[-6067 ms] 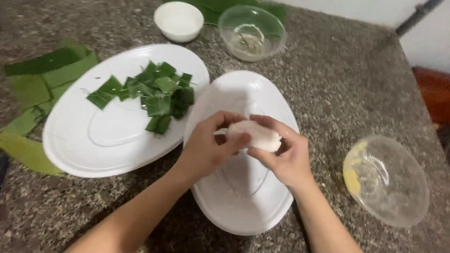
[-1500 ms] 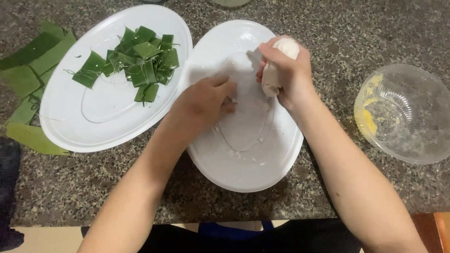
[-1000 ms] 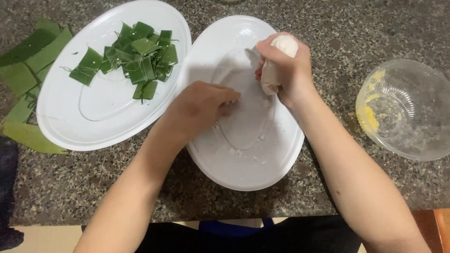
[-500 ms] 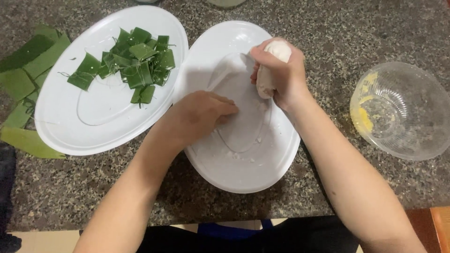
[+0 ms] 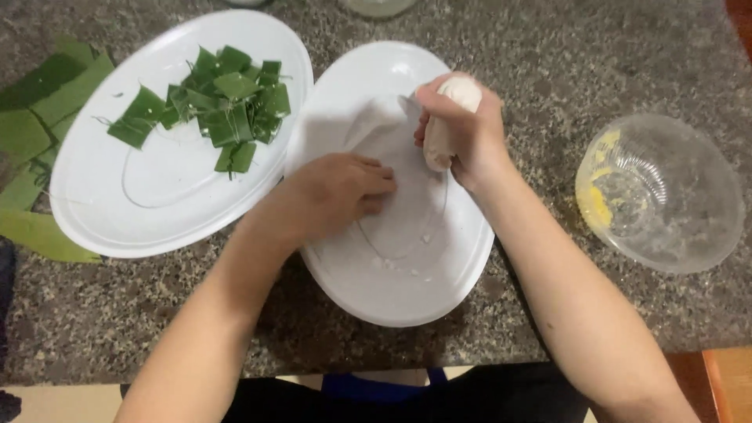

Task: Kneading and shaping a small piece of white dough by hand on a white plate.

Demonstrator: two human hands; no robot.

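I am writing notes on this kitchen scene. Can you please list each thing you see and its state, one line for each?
Right hand: closed around a white dough lump.
Left hand: palm down, pressing on the near white plate.
Near white plate: floured, a few crumbs.
Far white plate: holds cut green leaf pieces, piled.
Clear bowl: nearly empty, yellow residue inside.
Whole leaves: flat on the counter, uncut.
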